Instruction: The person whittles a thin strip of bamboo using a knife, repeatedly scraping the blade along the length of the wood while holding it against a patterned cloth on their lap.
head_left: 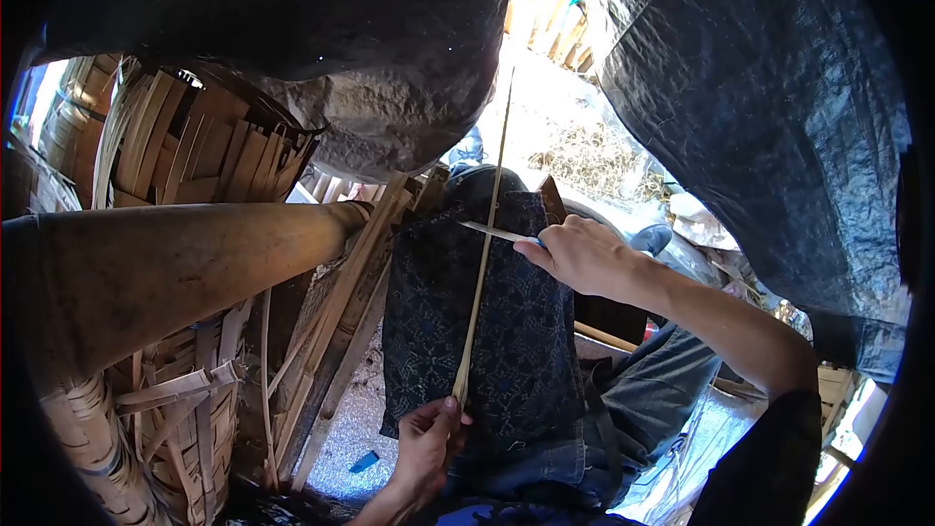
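My left hand pinches the near end of a long, thin bamboo strip between thumb and fingers. The strip runs away from me over a dark patterned cloth on my lap, its far end reaching toward the bright opening. In my right hand is a knife with a blue handle, mostly hidden by the fingers. Its blade points left and crosses the strip, at the upper part of the cloth.
A thick bamboo pole juts in from the left, beside upright wooden slats and woven bamboo baskets. Dark plastic sheeting hangs on both sides. A small blue piece lies on the floor near my left hand.
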Available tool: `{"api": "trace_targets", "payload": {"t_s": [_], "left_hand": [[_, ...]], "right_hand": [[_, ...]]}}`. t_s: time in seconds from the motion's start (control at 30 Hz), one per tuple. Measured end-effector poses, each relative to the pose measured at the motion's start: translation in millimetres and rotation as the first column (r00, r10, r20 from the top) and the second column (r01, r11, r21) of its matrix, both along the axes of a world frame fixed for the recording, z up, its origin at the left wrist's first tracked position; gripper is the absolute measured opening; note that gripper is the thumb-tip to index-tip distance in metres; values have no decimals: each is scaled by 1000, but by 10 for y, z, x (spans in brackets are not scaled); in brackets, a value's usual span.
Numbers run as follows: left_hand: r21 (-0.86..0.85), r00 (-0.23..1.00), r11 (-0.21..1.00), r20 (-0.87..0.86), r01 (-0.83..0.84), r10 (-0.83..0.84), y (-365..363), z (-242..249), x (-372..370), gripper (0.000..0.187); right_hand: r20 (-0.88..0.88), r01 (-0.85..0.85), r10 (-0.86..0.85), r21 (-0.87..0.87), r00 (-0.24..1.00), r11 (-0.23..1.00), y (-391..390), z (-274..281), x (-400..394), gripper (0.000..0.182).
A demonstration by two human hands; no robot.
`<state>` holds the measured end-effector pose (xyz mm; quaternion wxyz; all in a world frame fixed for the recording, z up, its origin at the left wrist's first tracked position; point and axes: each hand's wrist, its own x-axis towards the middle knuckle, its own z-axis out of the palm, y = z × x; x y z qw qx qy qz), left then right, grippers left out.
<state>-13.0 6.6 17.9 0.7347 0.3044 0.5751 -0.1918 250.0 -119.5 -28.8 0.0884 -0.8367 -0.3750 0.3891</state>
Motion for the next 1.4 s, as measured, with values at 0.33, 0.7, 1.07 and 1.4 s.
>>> {"api": "trace_targets", "payload": {"t_s": [0.33, 0.7, 1.07, 1.4], "left_hand": [[-50, 999, 998, 33, 27, -26, -3, -25, -75, 23], [-41, 999, 999, -46, 15, -17, 9, -4, -16, 25], [-51, 1000, 999, 24, 2, -1, -5, 23, 4, 22], [2, 999, 999, 12, 51, -51, -24, 25, 19, 23]], "right_hand": [[-47, 153, -159, -111, 986, 982, 169, -211, 381, 59], [119, 162, -159, -14, 980, 987, 179, -721, 997, 54], [95, 439, -493, 334, 865, 834, -161, -879, 944, 57], [23, 204, -227, 360, 974, 910, -270, -768, 354, 54]]}}
